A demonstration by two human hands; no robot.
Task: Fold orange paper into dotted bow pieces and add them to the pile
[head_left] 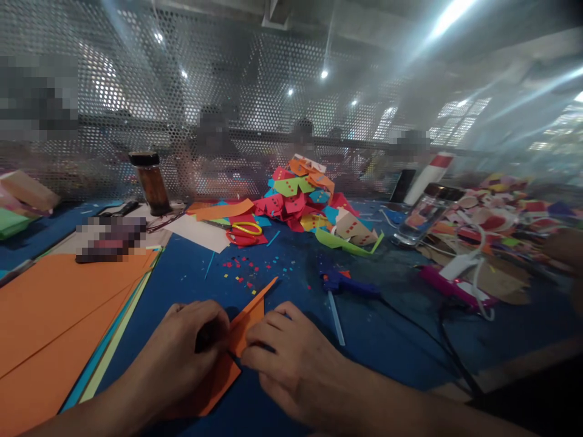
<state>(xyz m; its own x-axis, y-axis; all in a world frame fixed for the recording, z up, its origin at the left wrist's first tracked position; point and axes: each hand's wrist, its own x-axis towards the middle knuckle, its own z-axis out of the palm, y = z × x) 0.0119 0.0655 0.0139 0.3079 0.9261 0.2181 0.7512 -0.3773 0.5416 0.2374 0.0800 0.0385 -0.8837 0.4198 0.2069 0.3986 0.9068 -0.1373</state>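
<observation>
A small orange paper piece lies on the blue table near the front edge, partly folded, one point sticking up to the right. My left hand presses and pinches its left side with curled fingers. My right hand pinches its right edge, fingers bent onto the fold. Both hands meet over the paper and hide its middle.
A stack of orange paper sheets lies at the left. A blue glue gun rests right of the hands, its cord trailing right. Yellow-handled scissors, a heap of coloured folded paper pieces, a dark jar and a glass jar stand farther back.
</observation>
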